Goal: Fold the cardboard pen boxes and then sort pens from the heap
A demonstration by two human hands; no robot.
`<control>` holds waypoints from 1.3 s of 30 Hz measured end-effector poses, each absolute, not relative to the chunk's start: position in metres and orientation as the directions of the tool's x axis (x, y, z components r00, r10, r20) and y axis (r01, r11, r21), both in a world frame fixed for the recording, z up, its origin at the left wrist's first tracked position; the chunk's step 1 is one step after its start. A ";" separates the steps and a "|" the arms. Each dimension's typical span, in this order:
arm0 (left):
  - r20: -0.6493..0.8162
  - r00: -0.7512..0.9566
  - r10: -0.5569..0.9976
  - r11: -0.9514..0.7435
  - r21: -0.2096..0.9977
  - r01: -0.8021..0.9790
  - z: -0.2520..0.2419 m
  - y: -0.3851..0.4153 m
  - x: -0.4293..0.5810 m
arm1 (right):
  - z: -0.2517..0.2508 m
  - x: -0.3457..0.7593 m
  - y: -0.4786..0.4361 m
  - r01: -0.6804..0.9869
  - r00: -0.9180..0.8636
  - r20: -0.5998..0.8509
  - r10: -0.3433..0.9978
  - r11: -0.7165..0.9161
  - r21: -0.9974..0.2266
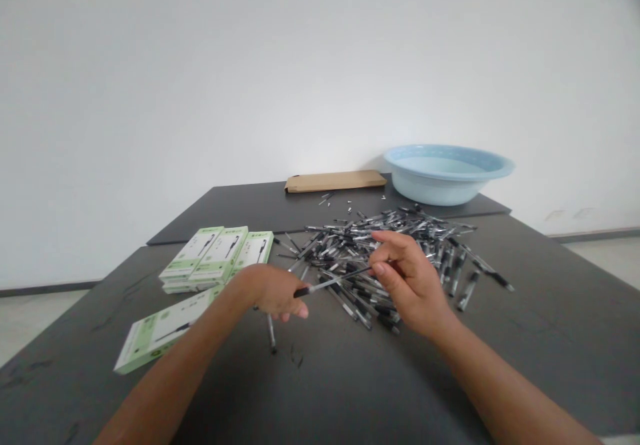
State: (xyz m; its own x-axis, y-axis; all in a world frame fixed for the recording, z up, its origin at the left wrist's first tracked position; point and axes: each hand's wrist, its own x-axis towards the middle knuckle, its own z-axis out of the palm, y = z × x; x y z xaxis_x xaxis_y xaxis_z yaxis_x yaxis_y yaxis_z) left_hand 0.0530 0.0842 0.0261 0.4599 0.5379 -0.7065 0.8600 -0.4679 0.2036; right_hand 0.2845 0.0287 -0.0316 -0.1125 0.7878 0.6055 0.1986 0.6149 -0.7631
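Observation:
A clear-barrelled pen with black ends (327, 284) spans the gap between my two hands, slanting up to the right. Its lower black end is in the closed fingers of my left hand (273, 290), seen mostly from the back. The thumb and fingers of my right hand (407, 275) pinch the other end. Below my left hand another pen (271, 334) points toward me; I cannot tell whether it is held or lying on the table. Behind and under my right hand spreads a large loose pile of similar pens (365, 298).
White and green pen boxes (217, 258) are stacked at left, with a single box (165, 325) nearer me. A flat brown cardboard piece (335, 180) and a light blue basin (440, 188) stand at the back of the dark table (550, 312). Small bits (349, 209) lie before the cardboard.

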 end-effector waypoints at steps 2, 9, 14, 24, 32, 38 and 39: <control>-0.708 0.459 0.536 -0.463 0.209 0.862 0.024 0.085 0.054 | -0.035 0.279 0.028 0.072 -0.080 0.575 0.814 0.580 -0.811; -0.721 0.450 0.527 -0.445 0.217 0.869 0.026 0.083 0.056 | -0.049 0.261 0.027 -0.069 -0.139 0.390 0.910 0.384 -0.921; -0.727 0.439 0.529 -0.441 0.206 0.873 0.030 0.081 0.058 | -0.051 0.258 0.026 -0.025 -0.303 0.380 0.874 0.392 -0.920; -0.721 0.460 0.519 -0.464 0.215 0.860 0.033 0.081 0.054 | -0.058 0.256 0.035 0.278 -0.438 0.296 0.849 0.441 -0.854; -0.701 0.487 0.522 -0.479 0.231 0.847 0.030 0.083 0.053 | -0.072 0.235 0.031 0.459 -0.544 0.295 0.785 0.573 -0.679; -0.705 0.494 0.509 -0.484 0.240 0.842 0.030 0.082 0.052 | -0.090 0.218 0.032 0.500 -0.764 0.234 0.601 0.782 -0.373; -0.702 0.498 0.509 -0.486 0.244 0.839 0.030 0.082 0.052 | -0.091 0.218 0.033 0.485 -0.770 0.244 0.590 0.789 -0.376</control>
